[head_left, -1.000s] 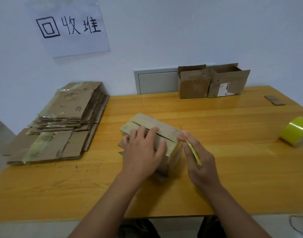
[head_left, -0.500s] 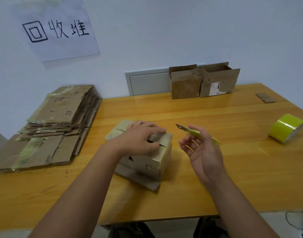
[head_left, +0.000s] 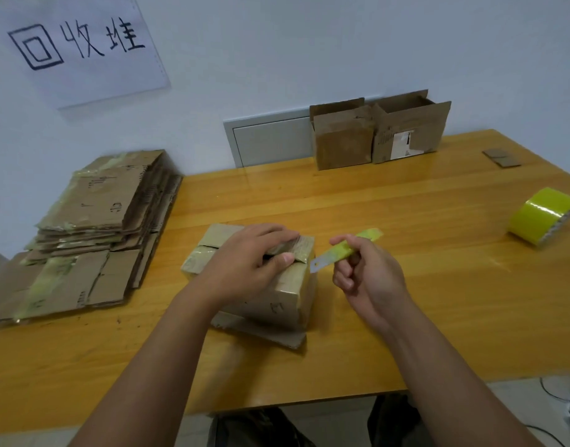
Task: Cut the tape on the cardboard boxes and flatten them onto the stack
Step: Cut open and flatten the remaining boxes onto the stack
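White wall behind, handwritten paper sign upper left; yellow wooden surface runs the width of the view.

Small cardboard box sits mid-surface, near the front edge, on a loose bottom flap. Tape on it looks glossy. Top seam appears parted under the fingers.

Left hand: lies over the box top, fingers curled over the far flap, thumb hooked at the seam, gripping the flap edge.

Right hand: pinches a yellow-green utility knife, blade bared and pointing toward the box corner, just beside the left thumb, not touching the cardboard.

Flattened stack at far left, well apart from the box. Two open boxes wait against the wall. Roll of yellow-green tape far right.

Risks, as judged:
- Blade tip close to left thumb; a slip along slick tape would drive it into the holding hand.
- Pinch grip on the knife looks light; resistance in the tape could twist it loose.
- Box stands on an uneven flap; pressure from the cut may rock or slide it.
- Pulling the flap up hard with tape uncut could tear the cardboard.
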{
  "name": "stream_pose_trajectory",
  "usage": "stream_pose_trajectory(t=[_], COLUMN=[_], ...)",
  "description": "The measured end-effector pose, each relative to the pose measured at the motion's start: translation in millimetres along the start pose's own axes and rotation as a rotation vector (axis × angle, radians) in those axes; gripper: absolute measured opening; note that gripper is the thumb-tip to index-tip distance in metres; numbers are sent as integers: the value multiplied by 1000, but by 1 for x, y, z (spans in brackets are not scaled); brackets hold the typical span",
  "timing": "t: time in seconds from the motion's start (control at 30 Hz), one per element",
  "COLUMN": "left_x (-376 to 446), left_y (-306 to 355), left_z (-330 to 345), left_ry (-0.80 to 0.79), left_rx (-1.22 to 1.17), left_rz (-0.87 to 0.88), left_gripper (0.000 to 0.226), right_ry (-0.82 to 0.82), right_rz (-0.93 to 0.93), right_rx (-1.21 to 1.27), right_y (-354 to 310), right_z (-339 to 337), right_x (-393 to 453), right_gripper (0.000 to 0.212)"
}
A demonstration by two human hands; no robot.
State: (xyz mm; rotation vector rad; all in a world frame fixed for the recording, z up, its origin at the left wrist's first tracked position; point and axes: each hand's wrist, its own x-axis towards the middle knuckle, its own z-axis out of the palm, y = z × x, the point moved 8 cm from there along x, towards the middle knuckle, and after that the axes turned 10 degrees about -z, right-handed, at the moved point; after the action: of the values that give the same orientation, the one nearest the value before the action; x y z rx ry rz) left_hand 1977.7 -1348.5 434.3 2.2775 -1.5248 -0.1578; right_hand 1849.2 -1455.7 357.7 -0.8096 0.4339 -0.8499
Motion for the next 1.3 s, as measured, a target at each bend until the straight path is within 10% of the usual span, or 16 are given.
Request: stream_pose_trajectory(t=[0.27, 1.3], left_x=[0, 0], left_y=[3, -2], left_z=[-3, 1], left_ry=[48, 79], left_rx=[-32, 32], left_rz=[31, 18], left_gripper=[37, 36], right_ry=[-36, 62], right_rz=[-72, -152], right_rx=[-222, -271], right_y=[2, -5], right_z=[10, 10], right_x=[7, 43], right_gripper=[2, 14])
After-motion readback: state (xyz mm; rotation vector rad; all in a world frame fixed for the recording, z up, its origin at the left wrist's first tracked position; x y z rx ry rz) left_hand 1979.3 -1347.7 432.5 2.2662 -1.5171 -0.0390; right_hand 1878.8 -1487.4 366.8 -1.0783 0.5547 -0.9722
